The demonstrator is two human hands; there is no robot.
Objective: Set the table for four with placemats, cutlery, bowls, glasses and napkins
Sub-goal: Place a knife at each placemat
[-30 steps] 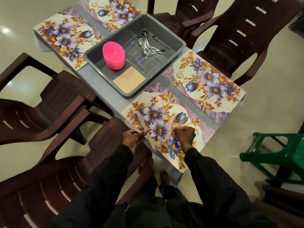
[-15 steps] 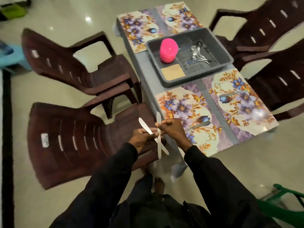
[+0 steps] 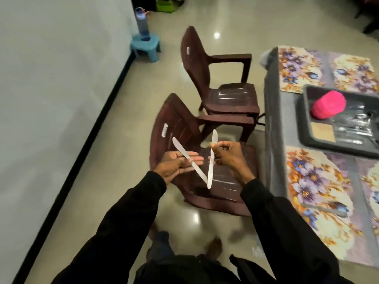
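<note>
one knife (image 3: 185,154) pinched in left hand (image 3: 176,168); second knife (image 3: 210,171) clamped in right hand (image 3: 228,155); brown chair (image 3: 178,128) beneath

Two slim silvery metal knives (image 3: 198,172) look smooth, with a dull sheen. The dark brown moulded plastic chairs (image 3: 225,181) gleam faintly. The pale tiled floor (image 3: 184,222) is glossy, and the deep grey plastic tub (image 3: 305,124) is matt.

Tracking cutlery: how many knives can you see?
3: one knife in the left hand, one in the right hand, one lying on the near placemat. More may sit blurred in the grey bin.
</note>
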